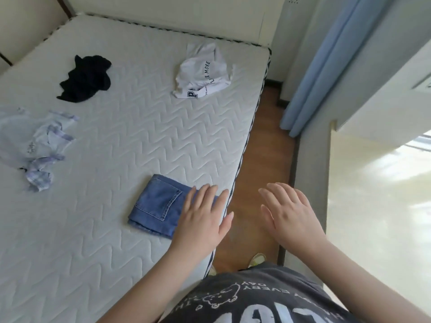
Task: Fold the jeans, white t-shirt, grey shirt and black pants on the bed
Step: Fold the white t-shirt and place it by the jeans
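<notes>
The blue jeans [157, 202] lie folded into a small rectangle near the right edge of the bed [116, 148]. My left hand [203, 215] hovers flat with fingers spread over the jeans' right end; whether it touches them I cannot tell. My right hand [289, 213] is open, palm down, over the floor beside the bed. The white t-shirt [203, 73] with dark lettering lies crumpled at the far right of the mattress. The black pants [85, 78] sit bunched at the far left. The pale grey shirt [32, 141] with checked trim lies rumpled at the left edge.
A wooden floor strip [263, 159] runs between the bed and the wall. A blue curtain [326, 66] hangs at the right. My feet [256, 259] stand at the bed's corner. A padded headboard wall [28, 26] closes the far left side.
</notes>
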`<action>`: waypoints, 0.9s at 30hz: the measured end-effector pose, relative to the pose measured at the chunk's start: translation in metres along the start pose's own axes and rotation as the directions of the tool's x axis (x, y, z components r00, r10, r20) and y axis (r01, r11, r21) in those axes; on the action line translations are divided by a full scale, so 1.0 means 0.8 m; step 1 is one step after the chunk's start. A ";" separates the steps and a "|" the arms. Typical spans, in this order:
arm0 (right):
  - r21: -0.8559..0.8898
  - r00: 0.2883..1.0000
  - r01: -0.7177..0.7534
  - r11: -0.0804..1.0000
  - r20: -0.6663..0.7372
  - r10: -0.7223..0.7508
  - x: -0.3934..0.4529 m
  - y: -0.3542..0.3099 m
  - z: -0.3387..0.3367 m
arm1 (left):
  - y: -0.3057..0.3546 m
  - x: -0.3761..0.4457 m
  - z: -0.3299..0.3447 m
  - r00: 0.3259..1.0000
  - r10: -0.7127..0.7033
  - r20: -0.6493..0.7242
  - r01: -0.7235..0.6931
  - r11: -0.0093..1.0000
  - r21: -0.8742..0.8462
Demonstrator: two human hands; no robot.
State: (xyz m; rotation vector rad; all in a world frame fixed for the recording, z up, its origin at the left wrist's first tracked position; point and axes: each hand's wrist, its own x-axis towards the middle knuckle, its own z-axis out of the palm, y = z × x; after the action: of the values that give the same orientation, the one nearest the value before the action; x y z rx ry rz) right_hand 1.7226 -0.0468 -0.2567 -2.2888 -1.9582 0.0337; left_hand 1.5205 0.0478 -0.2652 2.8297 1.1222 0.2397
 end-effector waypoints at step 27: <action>0.014 0.960 -0.279 0.960 0.033 0.279 0.191 0.243 -0.012 | 0.040 0.347 0.011 0.989 0.112 0.094 -0.118 0.991 0.066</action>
State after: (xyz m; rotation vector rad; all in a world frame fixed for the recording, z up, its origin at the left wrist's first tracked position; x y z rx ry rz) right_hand 1.9388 0.0734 -0.2587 -2.5475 -1.6234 0.1142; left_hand 1.7433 0.2151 -0.2380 2.9387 0.9706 0.0793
